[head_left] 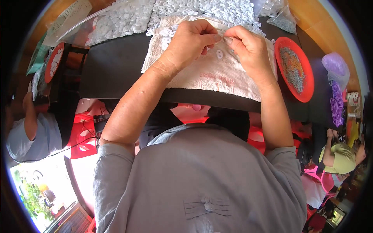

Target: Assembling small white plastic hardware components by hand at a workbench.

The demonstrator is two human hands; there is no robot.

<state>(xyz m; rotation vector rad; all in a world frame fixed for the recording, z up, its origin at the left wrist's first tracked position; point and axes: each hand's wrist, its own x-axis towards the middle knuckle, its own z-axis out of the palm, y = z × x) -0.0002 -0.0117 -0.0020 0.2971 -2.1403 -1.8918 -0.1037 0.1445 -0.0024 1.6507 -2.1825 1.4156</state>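
Note:
Above a cream towel (pixel 186 77) my left hand (pixel 190 40) and my right hand (pixel 250 50) meet, fingertips almost touching. Each is closed in a pinch between thumb and forefinger. What they hold, if anything, is too small and too covered by the fingers to make out. Just below the fingertips, one small white oval plastic piece (pixel 220 54) lies on the towel. Several similar white pieces (pixel 166 37) lie beside my left wrist. To the right of my right hand sits a red plate (pixel 309 83) holding a heap of thin silvery and orange bits.
A large pile of white oval pieces (pixel 202 8) covers the table's far side. Clear plastic bags (pixel 285 19) stand behind the plate. On the right lies a purple bundle (pixel 336 103). People sit at left (pixel 35 132) and right (pixel 340 157). The dark table's edge (pixel 116 97) runs below my forearms.

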